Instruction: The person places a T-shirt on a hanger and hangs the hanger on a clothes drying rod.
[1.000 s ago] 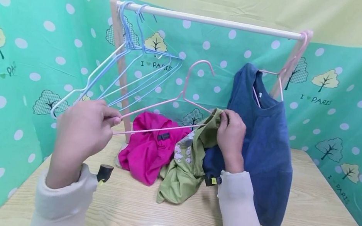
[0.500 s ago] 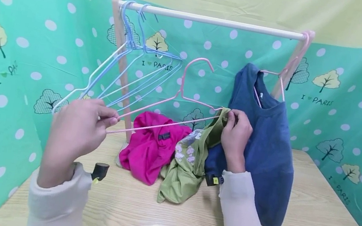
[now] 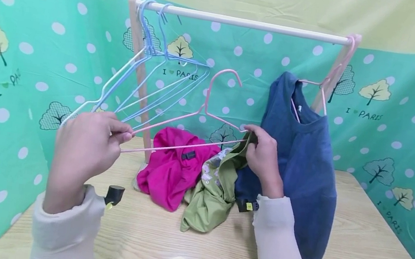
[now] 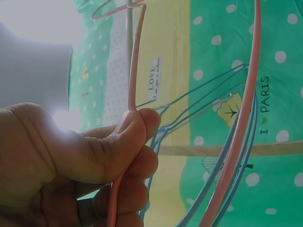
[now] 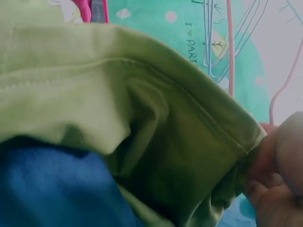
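Note:
A pink wire hanger [image 3: 177, 119] is held up in front of the rack, its hook free in the air. My left hand [image 3: 90, 145] pinches its left end between thumb and fingers; the left wrist view shows the thumb [image 4: 128, 137] pressed on the wire. With its fingertips my right hand [image 3: 265, 156] grips the hem of a green garment [image 3: 218, 193] with white printed shapes. The hanger's right end reaches into that garment's opening, its tip hidden by cloth and fingers. The lower part of the green garment lies on the table. In the right wrist view the stitched hem [image 5: 189, 101] is pulled taut.
Blue hangers [image 3: 166, 56] hang at the left of the rack's white rail [image 3: 243, 22]. A dark blue sleeveless garment [image 3: 301, 175] hangs on another pink hanger at the right. A magenta garment [image 3: 172, 178] lies on the wooden table [image 3: 142, 245] beside the green one.
The left hand and hanger have shifted slightly left. The right hand moved right and up with the hem, then came back left and lower, its fingers now nearer the hanger's end.

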Tool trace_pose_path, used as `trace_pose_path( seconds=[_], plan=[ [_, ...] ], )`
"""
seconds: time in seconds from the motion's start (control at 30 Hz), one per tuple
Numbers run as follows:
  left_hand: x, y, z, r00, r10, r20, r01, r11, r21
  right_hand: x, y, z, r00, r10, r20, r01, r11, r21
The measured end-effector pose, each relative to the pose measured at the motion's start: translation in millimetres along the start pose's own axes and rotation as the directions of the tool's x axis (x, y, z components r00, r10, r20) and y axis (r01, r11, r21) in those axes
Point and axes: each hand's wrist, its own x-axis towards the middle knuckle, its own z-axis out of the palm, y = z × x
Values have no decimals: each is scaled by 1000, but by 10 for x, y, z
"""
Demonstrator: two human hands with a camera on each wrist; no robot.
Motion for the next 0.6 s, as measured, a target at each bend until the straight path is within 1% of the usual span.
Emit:
trace_pose_path(
  seconds=[0.07, 0.17, 0.27, 0.33, 0.4, 0.43, 0.5, 0.6],
  plan=[
    [6, -1, -1, 1000, -1, 14, 0, 1000, 11, -2, 11, -2, 1000, -30, -3, 30, 999, -12],
    [21, 11, 8, 999, 4, 43, -5, 1000, 27, -3, 2, 11, 995, -95, -30, 95, 996, -4],
    [39, 47, 36, 997, 13, 72, -15, 1000, 25, 8, -59, 46, 983, -175, -59, 178, 983, 44],
    [52, 77, 68, 997, 27, 72, -28, 999, 15, 20, -122, 71, 972, -224, -75, 230, 969, 86],
    [58, 101, 96, 997, 36, 68, -36, 999, 4, 33, -180, 91, 965, -247, -89, 256, 959, 122],
    [59, 109, 106, 997, 40, 64, -40, 999, 2, 38, -206, 94, 965, -244, -92, 255, 958, 132],
    [60, 112, 121, 998, 55, 42, -55, 999, -1, 38, -210, 103, 972, -212, -98, 223, 968, 115],
    [51, 105, 122, 998, 65, 16, -65, 998, -5, 17, -162, 105, 989, -124, -79, 128, 991, 41]
  ],
)
